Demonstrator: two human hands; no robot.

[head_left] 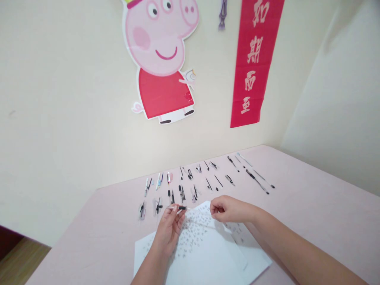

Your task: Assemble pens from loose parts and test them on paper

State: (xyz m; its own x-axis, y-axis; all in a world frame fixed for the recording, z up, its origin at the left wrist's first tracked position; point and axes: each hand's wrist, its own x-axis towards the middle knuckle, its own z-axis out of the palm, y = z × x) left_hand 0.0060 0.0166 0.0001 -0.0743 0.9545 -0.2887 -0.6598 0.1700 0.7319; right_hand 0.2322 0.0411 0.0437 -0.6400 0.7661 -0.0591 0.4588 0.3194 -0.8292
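Note:
My left hand (pixel 170 229) is closed around a pen (pixel 181 208) with a clear barrel and a black grip, its dark end pointing right. Just right of it, my right hand (pixel 225 209) is closed with the fingertips pinched together. What those fingers hold, if anything, is too small or hidden to make out. Under both hands lie white paper sheets (pixel 208 253), covered in part with small dark handwritten characters.
Several rows of taken-apart pens, caps and refills (pixel 182 194) are spread beyond the paper on the pink table (pixel 303 213). Longer pens (pixel 257 181) lie at the right. A wall stands behind, with a cartoon pig cutout (pixel 166 93) and a red banner (pixel 252 67).

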